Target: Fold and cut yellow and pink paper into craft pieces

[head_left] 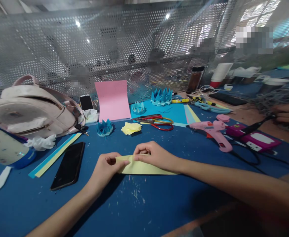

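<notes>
Pinched near one end by left hand (106,167) and right hand (156,156), the yellow strip (148,169) sits over the blue tabletop (124,210). Close-set grips, seemingly for control of that short stretch between!

Left hand (106,168): bare, slim-fingered. Right hand (158,156): bare, same build. Left forearm (71,205), right forearm (225,181): uncovered as far as visible, slender, tapered toward hands.

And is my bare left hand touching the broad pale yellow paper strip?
Touching. The head view shows your left hand pinching the pale yellow paper strip by its left end, thumb across its face.
</notes>
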A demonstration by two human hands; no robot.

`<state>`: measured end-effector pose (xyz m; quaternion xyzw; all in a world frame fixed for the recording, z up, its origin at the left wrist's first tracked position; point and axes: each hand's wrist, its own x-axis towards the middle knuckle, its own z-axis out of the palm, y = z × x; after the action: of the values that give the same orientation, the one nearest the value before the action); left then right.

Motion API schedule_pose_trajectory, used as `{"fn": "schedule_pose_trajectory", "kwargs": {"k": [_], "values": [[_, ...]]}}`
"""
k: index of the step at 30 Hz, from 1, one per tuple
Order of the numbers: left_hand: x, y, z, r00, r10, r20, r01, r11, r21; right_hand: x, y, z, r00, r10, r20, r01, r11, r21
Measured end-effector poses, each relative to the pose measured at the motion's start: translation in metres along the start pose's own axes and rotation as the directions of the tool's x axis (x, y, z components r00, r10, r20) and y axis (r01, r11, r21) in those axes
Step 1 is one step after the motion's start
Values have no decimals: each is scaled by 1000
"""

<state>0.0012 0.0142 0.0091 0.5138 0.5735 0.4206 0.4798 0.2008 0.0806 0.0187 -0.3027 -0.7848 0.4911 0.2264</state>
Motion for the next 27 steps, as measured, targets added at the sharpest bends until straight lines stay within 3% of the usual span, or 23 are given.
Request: {"fn": "schedule_pose_trajectory", "kwargs": {"k": [8, 16, 27], "values": [[-2, -5, 1, 999, 33, -41, -32, 999, 7, 2, 4, 2, 998, 53, -24, -51, 995, 91], [-1, -7, -1, 994, 93, -55, -93, 996, -1, 1, 5, -2, 997, 76, -25, -77, 996, -37], [5, -5, -3, 977, 164, -133, -159, 986, 48, 8, 10, -4, 994, -7, -106, 6, 1000, -18]]}}
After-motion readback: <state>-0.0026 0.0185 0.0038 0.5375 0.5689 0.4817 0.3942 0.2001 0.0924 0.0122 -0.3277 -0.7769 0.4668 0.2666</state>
